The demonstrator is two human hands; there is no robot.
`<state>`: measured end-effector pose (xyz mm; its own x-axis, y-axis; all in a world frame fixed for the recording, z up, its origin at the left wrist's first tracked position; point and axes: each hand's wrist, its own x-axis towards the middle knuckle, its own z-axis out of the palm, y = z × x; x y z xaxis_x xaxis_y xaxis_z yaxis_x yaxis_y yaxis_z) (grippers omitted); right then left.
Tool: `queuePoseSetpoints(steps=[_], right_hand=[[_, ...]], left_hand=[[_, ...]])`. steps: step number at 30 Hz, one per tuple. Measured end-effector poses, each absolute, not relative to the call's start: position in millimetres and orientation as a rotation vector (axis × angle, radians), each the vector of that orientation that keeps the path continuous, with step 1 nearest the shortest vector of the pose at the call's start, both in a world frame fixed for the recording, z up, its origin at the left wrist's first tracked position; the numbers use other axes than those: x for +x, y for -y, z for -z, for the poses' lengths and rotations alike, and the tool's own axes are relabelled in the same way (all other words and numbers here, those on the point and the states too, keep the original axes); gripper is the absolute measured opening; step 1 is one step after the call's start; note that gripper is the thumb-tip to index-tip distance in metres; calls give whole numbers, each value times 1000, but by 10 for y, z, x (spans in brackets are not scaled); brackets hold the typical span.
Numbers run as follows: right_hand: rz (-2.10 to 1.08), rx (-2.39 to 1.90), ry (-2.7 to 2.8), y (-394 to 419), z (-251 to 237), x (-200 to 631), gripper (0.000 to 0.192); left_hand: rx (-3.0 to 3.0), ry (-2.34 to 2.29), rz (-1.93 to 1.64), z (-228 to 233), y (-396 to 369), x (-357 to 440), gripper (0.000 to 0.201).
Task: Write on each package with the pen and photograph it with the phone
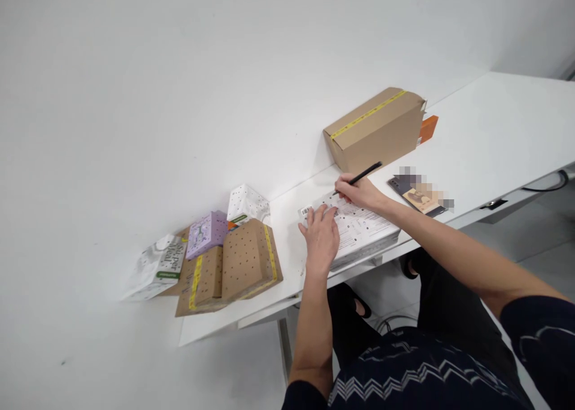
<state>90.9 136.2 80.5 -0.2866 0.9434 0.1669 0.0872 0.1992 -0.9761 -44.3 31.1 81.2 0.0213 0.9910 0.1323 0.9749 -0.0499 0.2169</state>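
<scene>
A long white table (494, 128) runs along a plain white wall (179, 69), the two so close in tone that the far edge of the top is hard to pick out. Under the table a grey floor shows, with a dark cable hanging near the right end.

At the far side stands a closed cardboard box (375, 128) sealed with yellow tape, an orange item (429, 127) poking out just behind it. To the left lies a cluster: a flattened brown box (233, 266) dotted with small holes, a lilac carton (207, 233), a white dotted carton (246, 205) and a pale printed packet (158, 265), all touching or overlapping. A dark card (420, 196) (partly blurred) lies near the front edge on the right.

In front of the person a flat white package (359, 233) with printed text and a barcode label rests at the table's front edge. The left hand (321, 236) lies palm down on it, fingers stretched out and slightly spread, pressing its near-left part. The right hand (359, 191) is closed around a black pen (359, 175), fingers pinched near the tip, which meets the top of the package just beyond the left fingertips; the pen's shaft slants up to the right.
</scene>
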Motion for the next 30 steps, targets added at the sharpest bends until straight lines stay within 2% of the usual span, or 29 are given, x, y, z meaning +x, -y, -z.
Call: queuePoseSetpoints(steps=[3, 6, 9, 12, 15, 20, 24, 26, 28, 30], right_hand=[[-1157, -966, 1175, -1393, -752, 1061, 20], [-918, -1186, 965, -1384, -565, 1344, 31], [-785, -1672, 1294, -1280, -297, 1602, 37], [-740, -2022, 1849, -1093, -113, 1670, 33], [-730, -2076, 2039, -917, -74, 1607, 30], [-722, -2040, 2026, -844, -76, 1650, 30], [-397, -2190, 1826, -967, 19, 1886, 42], [-224, -2278, 1714, -1058, 91, 1994, 63], [-204, -2318, 1689, -1144, 163, 2053, 76], [-245, -2321, 1698, -1207, 211, 2062, 73]], left_hand=[[2184, -2134, -382, -815, -314, -440, 40], [2169, -2134, -390, -809, -324, -440, 40], [2161, -2136, -403, -802, -336, -438, 40], [2156, -2145, -408, -805, -342, -433, 40], [2161, -2144, -410, -811, -344, -426, 40], [2178, -2138, -426, -807, -349, -427, 40], [2166, -2136, -433, -800, -355, -434, 40], [2153, -2133, -436, -805, -356, -430, 40], [2137, -2132, -428, -817, -357, -419, 41], [2118, -2143, -412, -831, -360, -406, 41]])
